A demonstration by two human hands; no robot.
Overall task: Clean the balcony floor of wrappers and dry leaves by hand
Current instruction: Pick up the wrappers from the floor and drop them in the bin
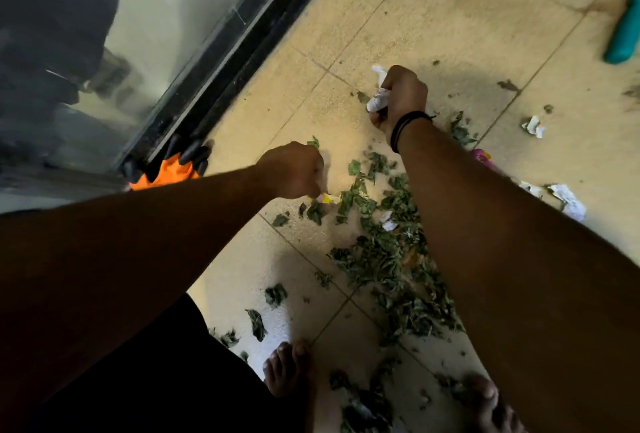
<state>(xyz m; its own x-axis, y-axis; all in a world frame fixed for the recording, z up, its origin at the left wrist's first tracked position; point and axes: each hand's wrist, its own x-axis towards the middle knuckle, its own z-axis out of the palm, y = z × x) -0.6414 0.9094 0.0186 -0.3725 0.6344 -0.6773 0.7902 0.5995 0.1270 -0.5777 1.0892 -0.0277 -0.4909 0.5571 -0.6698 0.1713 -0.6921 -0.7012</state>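
I count four crumpled white wrappers (534, 126) loose on the tiles, beside one leaf pile (388, 252). Right hand (401, 94) fisted around a white wrapper wad (377, 100). Left hand (294, 169) curled, pinching a yellow scrap (329, 198).

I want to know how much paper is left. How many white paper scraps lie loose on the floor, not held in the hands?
4: one far right, two beside the right forearm, one among the leaves. More may be hidden under leaves or arms.

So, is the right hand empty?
No, the right hand grips a crumpled white wrapper in its curled fingers.
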